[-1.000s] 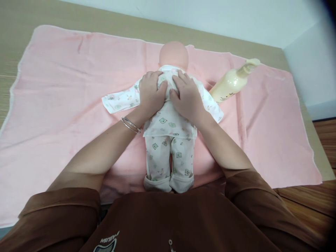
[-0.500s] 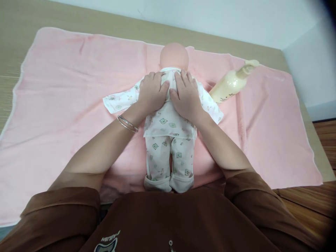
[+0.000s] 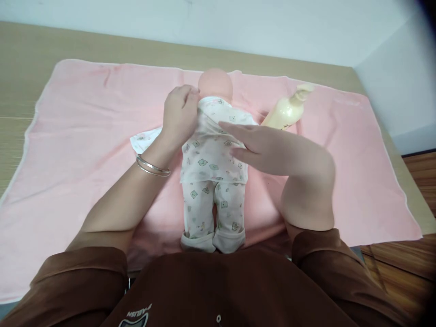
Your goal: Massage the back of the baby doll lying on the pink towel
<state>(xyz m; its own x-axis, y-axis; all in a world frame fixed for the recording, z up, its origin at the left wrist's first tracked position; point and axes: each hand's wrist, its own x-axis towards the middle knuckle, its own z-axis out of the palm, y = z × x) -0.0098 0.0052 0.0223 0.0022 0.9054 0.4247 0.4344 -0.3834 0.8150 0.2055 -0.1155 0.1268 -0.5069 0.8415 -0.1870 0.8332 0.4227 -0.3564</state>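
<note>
Your head camera looked forward and steeply down from where you wore it.
It faced from close above your brown shirt (image 3: 211, 290), which filled the bottom middle, out across the pink towel (image 3: 102, 127) and the surface (image 3: 41, 45) to the wall (image 3: 238, 32) at the top; the doll (image 3: 213, 156) lay near mid-view, close enough that both your forearms (image 3: 119, 200) fitted in.

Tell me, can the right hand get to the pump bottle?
Probably yes. The right hand looks empty over the doll, and the pump bottle is close by, with nothing covering its pump head.
</note>
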